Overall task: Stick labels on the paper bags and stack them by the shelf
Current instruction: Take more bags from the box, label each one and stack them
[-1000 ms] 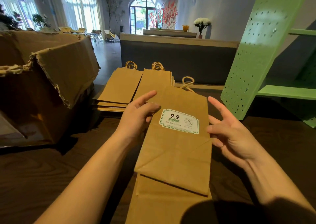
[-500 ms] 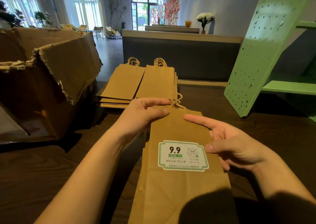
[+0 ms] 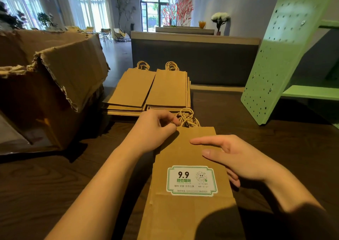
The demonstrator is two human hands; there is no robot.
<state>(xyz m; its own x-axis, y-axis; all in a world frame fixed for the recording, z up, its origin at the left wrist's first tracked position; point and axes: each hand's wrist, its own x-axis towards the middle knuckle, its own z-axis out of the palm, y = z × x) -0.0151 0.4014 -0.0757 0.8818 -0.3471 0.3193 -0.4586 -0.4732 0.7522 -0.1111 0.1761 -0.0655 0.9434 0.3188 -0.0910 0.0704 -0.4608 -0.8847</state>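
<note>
A flat brown paper bag [image 3: 185, 153] lies on the dark wooden table [image 3: 55, 184] in front of me, twine handles pointing away. A white and green label [image 3: 191, 180] printed "9.9" sticks on its face. My left hand [image 3: 156, 128] has curled fingers pinching the bag's top left corner by the handles [image 3: 189, 118]. My right hand [image 3: 236, 157] lies over the bag's right side with fingers straight, the thumb above the label. More bags seem to lie under this one. Two stacks of plain bags [image 3: 152, 91] sit further back.
A torn open cardboard box [image 3: 55, 78] stands at the left. A green perforated shelf panel [image 3: 286, 56] leans at the right, with a green shelf board [image 3: 311, 93] behind it. A counter [image 3: 194, 60] runs across the back.
The labelled bag has come down and towards me onto the table. My left hand's fingers have curled at the bag's top corner; my right hand has settled over its right side.
</note>
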